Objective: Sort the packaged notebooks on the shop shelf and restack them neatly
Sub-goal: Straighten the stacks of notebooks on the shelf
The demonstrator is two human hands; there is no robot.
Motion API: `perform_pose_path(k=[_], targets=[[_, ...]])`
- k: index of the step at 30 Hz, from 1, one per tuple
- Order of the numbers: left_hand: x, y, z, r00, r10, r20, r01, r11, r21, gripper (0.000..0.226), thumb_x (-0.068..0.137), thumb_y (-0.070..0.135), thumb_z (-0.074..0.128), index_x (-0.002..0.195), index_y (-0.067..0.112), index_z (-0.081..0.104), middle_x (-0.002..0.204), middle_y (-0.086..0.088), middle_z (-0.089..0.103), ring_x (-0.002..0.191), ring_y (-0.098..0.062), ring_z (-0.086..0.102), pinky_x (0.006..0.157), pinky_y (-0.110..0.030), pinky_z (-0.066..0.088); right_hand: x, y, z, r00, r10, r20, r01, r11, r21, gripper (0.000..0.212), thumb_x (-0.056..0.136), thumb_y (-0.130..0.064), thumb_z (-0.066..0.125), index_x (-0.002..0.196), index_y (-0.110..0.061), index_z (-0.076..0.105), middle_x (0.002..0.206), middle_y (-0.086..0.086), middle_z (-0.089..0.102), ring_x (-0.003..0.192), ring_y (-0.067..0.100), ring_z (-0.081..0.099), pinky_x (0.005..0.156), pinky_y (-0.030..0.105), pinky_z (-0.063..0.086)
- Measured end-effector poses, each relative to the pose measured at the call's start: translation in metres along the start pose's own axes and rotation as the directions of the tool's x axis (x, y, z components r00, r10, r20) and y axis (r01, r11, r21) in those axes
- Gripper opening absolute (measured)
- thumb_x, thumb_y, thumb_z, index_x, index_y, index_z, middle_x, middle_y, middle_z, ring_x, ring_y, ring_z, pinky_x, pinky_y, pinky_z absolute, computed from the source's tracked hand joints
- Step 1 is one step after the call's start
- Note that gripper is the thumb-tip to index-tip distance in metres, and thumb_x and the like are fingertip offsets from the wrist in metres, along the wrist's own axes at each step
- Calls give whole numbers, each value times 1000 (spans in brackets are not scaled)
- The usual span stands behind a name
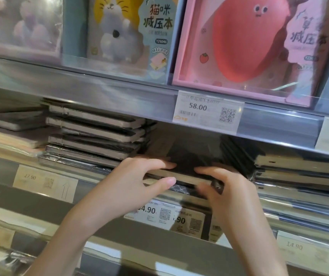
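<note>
Both hands hold one dark notebook (183, 168) on the middle shelf (100, 92): the left hand (137, 176) and right hand (225, 186) each pinch its front edge. Left of this grip stands a stack of five wrapped notebooks (94, 136); right lies another pile (299, 172), count unclear.

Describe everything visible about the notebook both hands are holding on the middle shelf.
The notebook is dark-covered with a tan page edge facing the camera, apparently in glossy clear wrap. It lies roughly flat at the shelf front, between a stack of similar notebooks on its left and another stack on its right. The left hand grips its left end, fingers on top, thumb below; the right hand grips its right end. The right corner is motion-blurred.
</note>
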State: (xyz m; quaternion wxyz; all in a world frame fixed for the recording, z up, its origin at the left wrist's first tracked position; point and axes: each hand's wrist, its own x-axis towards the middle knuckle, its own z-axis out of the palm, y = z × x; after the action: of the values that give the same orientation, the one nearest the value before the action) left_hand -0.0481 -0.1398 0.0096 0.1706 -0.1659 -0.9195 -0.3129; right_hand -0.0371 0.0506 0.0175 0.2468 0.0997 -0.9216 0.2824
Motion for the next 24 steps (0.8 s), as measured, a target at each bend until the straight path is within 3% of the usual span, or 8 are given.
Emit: perform_pose_path(k=[3,6,9,15,17,19,21,24], targets=[[-2,3,1,1000,9,-29,-8,1000,28,54,73,69,44,119,42,56,117,23,55,109,3,49,90,-24,46,-1,3,0,999,27,-37,-29,998,-53,32,91,-23,58,119,-38,60,125,-8,57,103,8,56,82,14,38],[-7,12,6,998,34,-57,-29,996,79,50,78,64,46,126,50,45,115,24,44,114,2,33,94,-22,32,-2,5,0,998,25,-60,-32,992,-121,37,94,-12,52,119,-37,59,121,-10,54,87,1,56,68,6,35],[-11,20,10,996,51,-69,-44,994,100,47,83,59,46,129,51,40,110,25,36,115,-1,28,94,-23,28,-7,5,-2,993,41,-114,-62,981,-183,41,94,-6,47,122,-35,58,122,-1,56,98,16,58,72,17,36],[-7,11,6,992,78,-97,-73,996,56,36,84,52,48,118,43,56,109,30,53,111,6,42,104,-30,34,-20,-4,7,985,-89,-146,69,988,-137,31,93,-30,50,123,-32,57,119,-8,55,90,20,64,76,35,53],[-11,13,9,988,108,-109,-103,993,52,31,86,49,50,116,44,54,98,38,46,100,19,34,101,-25,28,-24,-5,12,984,-91,-154,65,984,-165,33,90,-29,56,123,-28,58,119,-6,54,85,21,66,70,36,55],[-14,12,12,985,121,-126,-117,992,37,28,85,46,52,114,46,52,92,42,40,100,29,26,96,-19,23,-27,-2,15,976,-145,-164,111,974,-199,32,83,-23,68,115,-22,65,109,-2,60,69,19,66,54,32,54],[-16,11,11,978,139,-156,-137,990,22,27,84,43,56,111,47,53,92,43,40,101,31,24,93,-16,23,-31,0,15,963,-193,-186,152,965,-213,34,73,-20,76,106,-21,68,100,0,65,55,15,63,42,27,47],[-18,11,11,975,159,-153,-149,986,73,28,85,43,55,111,49,51,92,46,37,102,34,21,96,-16,19,-36,7,16,942,-241,-235,189,957,-221,38,71,-25,76,108,-26,67,100,-3,65,55,11,60,37,21,41]])
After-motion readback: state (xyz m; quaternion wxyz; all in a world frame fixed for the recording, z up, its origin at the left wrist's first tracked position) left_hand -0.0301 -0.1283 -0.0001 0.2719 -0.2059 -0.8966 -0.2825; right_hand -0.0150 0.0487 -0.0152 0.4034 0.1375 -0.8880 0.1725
